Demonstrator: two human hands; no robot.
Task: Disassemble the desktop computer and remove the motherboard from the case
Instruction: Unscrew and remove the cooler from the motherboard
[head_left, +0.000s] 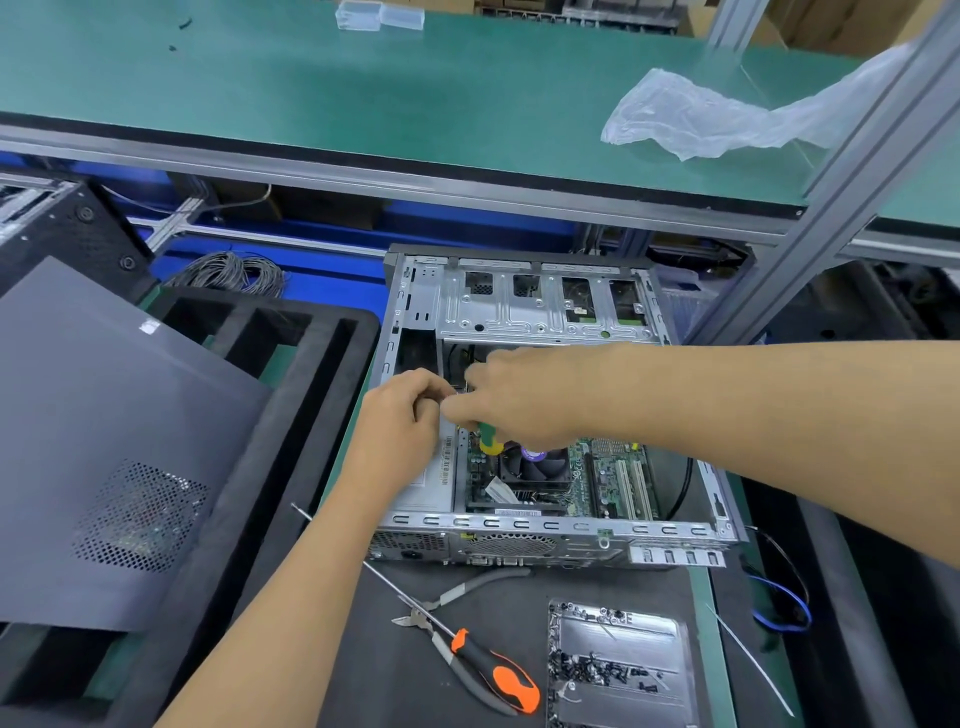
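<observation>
An open grey desktop case (550, 535) lies on its side on the bench. Inside it sits the green motherboard (608, 478) with a black CPU fan (535, 462). My right hand (524, 395) reaches in from the right and grips a screwdriver with a green and yellow handle (489, 439), its tip hidden behind my fingers. My left hand (405, 421) is beside it at the case's left side, above the silver power supply (431, 478), fingers curled on something small that I cannot make out.
The removed grey side panel (104, 441) lies left on black foam. In front of the case lie an orange-black screwdriver (493, 670), pliers (452, 603) and a metal tray (628, 639) with several screws. A plastic bag (696, 114) rests on the green shelf.
</observation>
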